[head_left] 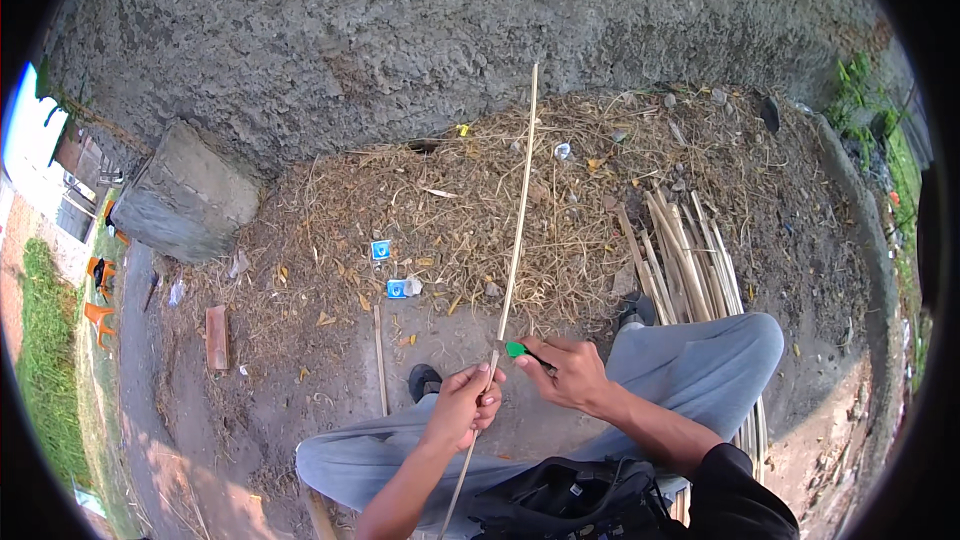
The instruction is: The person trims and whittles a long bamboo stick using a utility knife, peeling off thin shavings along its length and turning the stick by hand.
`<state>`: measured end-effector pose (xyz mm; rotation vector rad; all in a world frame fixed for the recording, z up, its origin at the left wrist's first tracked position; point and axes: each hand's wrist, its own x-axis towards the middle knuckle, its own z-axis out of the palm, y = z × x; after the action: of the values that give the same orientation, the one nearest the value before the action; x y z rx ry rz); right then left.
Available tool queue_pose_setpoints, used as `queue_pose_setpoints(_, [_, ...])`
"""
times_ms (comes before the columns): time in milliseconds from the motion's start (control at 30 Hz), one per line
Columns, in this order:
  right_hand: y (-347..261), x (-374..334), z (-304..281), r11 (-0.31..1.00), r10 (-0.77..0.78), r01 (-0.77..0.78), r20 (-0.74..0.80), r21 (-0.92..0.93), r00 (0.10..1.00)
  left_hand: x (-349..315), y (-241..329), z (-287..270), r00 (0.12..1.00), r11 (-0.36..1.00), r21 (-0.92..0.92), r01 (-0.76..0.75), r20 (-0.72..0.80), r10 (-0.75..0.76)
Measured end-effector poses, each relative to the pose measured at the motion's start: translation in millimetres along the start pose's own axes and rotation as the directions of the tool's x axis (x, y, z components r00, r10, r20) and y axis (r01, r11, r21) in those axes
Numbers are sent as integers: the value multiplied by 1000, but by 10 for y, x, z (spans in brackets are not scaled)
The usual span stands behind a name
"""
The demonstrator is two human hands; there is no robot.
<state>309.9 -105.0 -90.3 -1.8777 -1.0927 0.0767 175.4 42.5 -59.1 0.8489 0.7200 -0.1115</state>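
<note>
A long, thin, pale strip that looks like split bamboo (522, 200) runs from below my left hand up toward the wall, tilted slightly right at its far end. My left hand (465, 405) is closed around its lower part. Just to the right, my right hand (572, 375) is closed on a small tool with a green end (515, 349) and a dark, narrow part; its exact kind does not show. The green end lies close beside the strip, and I cannot tell whether they touch. Both hands are above the ground between my bent legs.
Several similar strips (690, 260) lie beside my right leg. Shavings and dry leaves (440, 200) cover the ground before a rough wall (450, 30). A concrete block (190, 195), a brick (217, 337), blue packets (380, 250) and a lone stick (380, 360) lie leftward.
</note>
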Motion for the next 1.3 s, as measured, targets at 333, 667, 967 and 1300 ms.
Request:
queue_pose_setpoints(333, [-6,47,36,985,4,2,31,-173,1000,-16,-171,-107,1000,1000,-15,-5,-1,5])
queue_pose_setpoints(667, [113,199,-69,956,66,-95,-111,-278,992,-149,-299,1,998,991,125,-52,-38,57])
queue_pose_setpoints(967, [157,254,-145,958,49,-80,-120,-275,992,-216,-278,-38,999,986,164,-27,-36,33])
queue_pose_setpoints(1300, [554,417,-370,943,153,-224,-277,-245,949,-451,-439,-75,995,964,248,101,-41,-93])
